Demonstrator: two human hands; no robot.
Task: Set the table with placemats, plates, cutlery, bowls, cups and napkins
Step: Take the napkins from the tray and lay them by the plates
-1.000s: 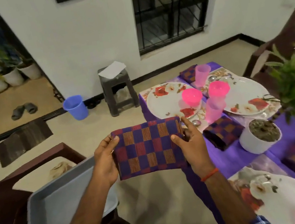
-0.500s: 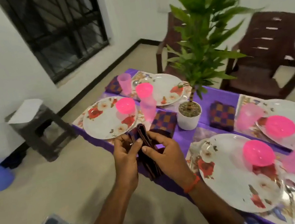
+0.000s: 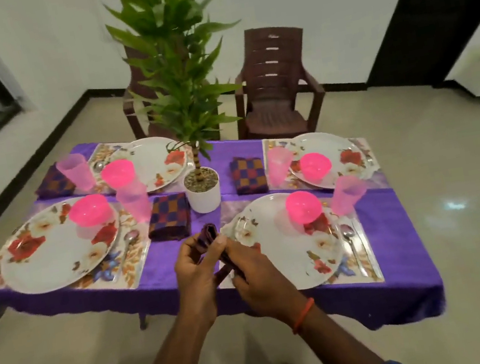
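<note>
– Four places on your feed? List them.

– Four, as I log it from the remote desk. Item one: purple table (image 3: 165, 257), four floral plates. The near-right plate (image 3: 282, 252) carries a pink bowl (image 3: 304, 206), with a pink cup (image 3: 347, 195) just beyond its right rim and a spoon (image 3: 349, 235) to its right. Item two: three checked napkins lying folded on the cloth, one folded napkin (image 3: 169, 215) just left of the white plant pot (image 3: 205, 198).

– And the fourth?

– Item three, held napkin (image 3: 208, 238): bunched upright over the table's near edge, just beside the near-right plate's left rim. The wearer's left hand (image 3: 198, 271) has fingers and thumb curled round it; the right hand (image 3: 261, 276) grips its lower part. Whether it touches the cloth I can't tell through the blur.
</note>
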